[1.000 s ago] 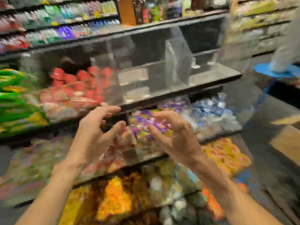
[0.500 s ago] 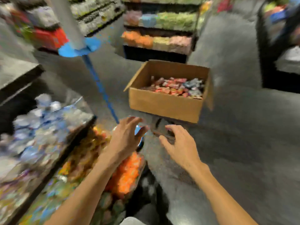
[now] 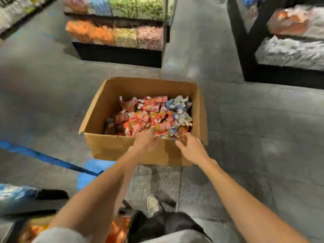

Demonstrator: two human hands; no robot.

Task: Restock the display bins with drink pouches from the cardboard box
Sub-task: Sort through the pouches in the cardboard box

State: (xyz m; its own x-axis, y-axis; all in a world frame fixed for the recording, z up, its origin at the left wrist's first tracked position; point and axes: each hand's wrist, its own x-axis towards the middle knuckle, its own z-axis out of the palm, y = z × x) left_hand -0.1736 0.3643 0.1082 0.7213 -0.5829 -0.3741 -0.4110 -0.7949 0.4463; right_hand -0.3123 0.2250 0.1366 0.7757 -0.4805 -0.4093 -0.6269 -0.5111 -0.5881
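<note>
Cardboard box (image 3: 122,148): plain brown, top open, side flaps standing outward. It sits on the grey floor (image 3: 245,137) of the aisle, just ahead of the person's shoe (image 3: 152,205).

Drink pouches (image 3: 150,114): a loose heap in the bottom of the box, lying at all angles. Most are red-pink foil. A blue-and-white cluster lies along the right wall, and a few dark ones lie at the near left corner.

Left hand (image 3: 146,142): reaches over the near rim, fingers stretched forward and fairly straight, tips at the red pouches. Nothing is gripped as far as can be seen.

Right hand (image 3: 192,149): at the near right corner of the rim, thumb spread to the left, fingers bent forward over the edge. I cannot tell whether it has hold of a pouch.

Visibility: the near wall hides the closest pouches and the right fingertips. Motion blur smears the left fingers, and the print on the pouches cannot be read. The display bins (image 3: 114,34) across the aisle show only as orange, yellow-green and pink blocks, probably bagged goods.
</note>
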